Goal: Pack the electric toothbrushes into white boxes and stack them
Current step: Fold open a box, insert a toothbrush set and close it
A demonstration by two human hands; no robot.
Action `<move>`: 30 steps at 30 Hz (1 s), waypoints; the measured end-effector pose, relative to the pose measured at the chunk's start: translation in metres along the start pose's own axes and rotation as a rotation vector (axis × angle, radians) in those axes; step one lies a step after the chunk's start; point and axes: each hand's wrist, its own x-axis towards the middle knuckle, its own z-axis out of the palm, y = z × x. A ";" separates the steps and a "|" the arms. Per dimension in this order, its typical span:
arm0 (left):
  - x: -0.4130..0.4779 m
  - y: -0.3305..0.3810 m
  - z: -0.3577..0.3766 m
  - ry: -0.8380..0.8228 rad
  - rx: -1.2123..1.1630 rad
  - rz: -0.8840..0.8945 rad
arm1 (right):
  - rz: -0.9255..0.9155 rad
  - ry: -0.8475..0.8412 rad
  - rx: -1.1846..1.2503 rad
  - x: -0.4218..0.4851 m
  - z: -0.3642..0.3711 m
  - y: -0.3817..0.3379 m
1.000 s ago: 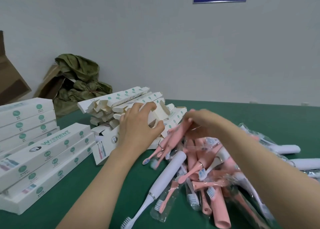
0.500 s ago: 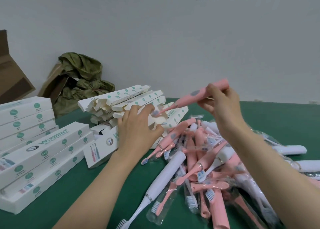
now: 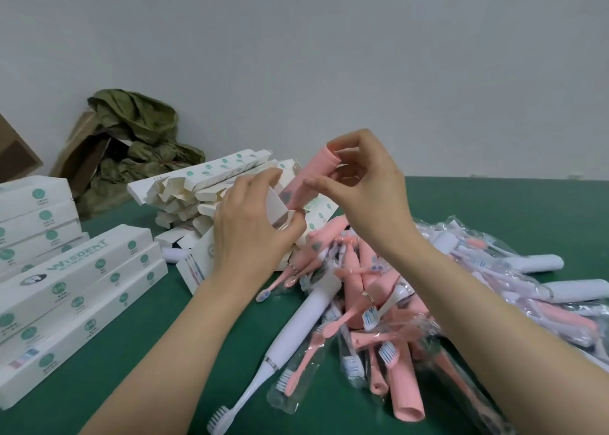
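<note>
My right hand (image 3: 365, 187) pinches the butt end of a pink electric toothbrush (image 3: 309, 174), which slants down to the left. Its lower end goes into the open mouth of a white box (image 3: 280, 212) that my left hand (image 3: 253, 233) grips; the brush head is hidden inside. A heap of pink and white toothbrushes (image 3: 389, 306), some in clear bags, lies on the green table (image 3: 164, 352) below my hands. Closed white boxes (image 3: 75, 289) are stacked at the left.
A pile of open, unfilled white boxes (image 3: 204, 184) lies behind my left hand. A white toothbrush (image 3: 296, 332) lies apart near the front. A crumpled green bag (image 3: 138, 144) and brown cartons (image 3: 16, 154) sit against the back wall.
My right hand lifted a pink toothbrush out of the heap, swung it up and left, and its head has gone into the box that my left hand took from the pile.
</note>
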 end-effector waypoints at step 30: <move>-0.007 0.006 0.007 -0.186 0.006 0.038 | 0.376 -0.674 0.280 0.002 -0.044 -0.006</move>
